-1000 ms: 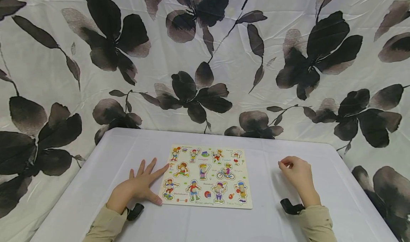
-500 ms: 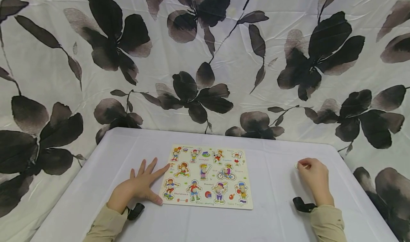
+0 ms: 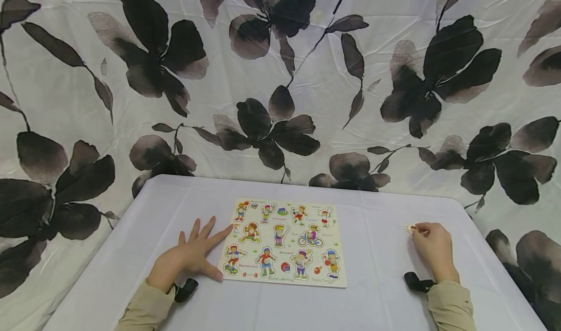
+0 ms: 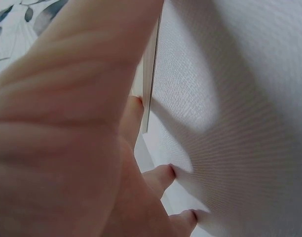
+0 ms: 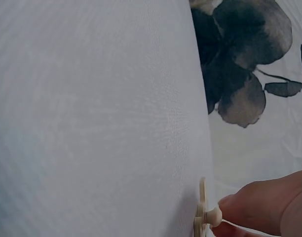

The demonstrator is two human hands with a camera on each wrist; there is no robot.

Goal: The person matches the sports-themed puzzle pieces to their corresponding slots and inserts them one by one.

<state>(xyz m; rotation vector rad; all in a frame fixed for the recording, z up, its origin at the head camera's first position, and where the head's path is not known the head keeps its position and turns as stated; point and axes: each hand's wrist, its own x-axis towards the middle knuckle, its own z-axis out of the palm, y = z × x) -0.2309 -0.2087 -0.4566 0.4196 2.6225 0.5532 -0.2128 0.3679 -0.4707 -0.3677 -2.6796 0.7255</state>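
A cream puzzle board (image 3: pixel 280 253) printed with several sports figures and English words lies flat on the table. My left hand (image 3: pixel 190 253) is spread at its left side, with the index fingertip and thumb tip at the board's edge; the left wrist view shows fingertips (image 4: pixel 163 173) on the cloth beside the board's side. Well to the right of the board, my right hand (image 3: pixel 434 248) pinches a small puzzle piece (image 3: pixel 410 229) by its wooden knob (image 5: pixel 215 216). In the right wrist view the piece stands edge-on, close to the tabletop; its picture is mostly hidden by my fingers.
White cloth covers the table (image 3: pixel 280 306), whose far edge meets a hanging curtain (image 3: pixel 280 78) with dark flowers. A black wrist strap device (image 3: pixel 418 282) sits on my right wrist, another (image 3: pixel 186 289) on my left.
My right hand has moved to the right, away from the board, then slightly nearer to me. More of the puzzle piece shows past its fingertips. The left hand and board stay put.
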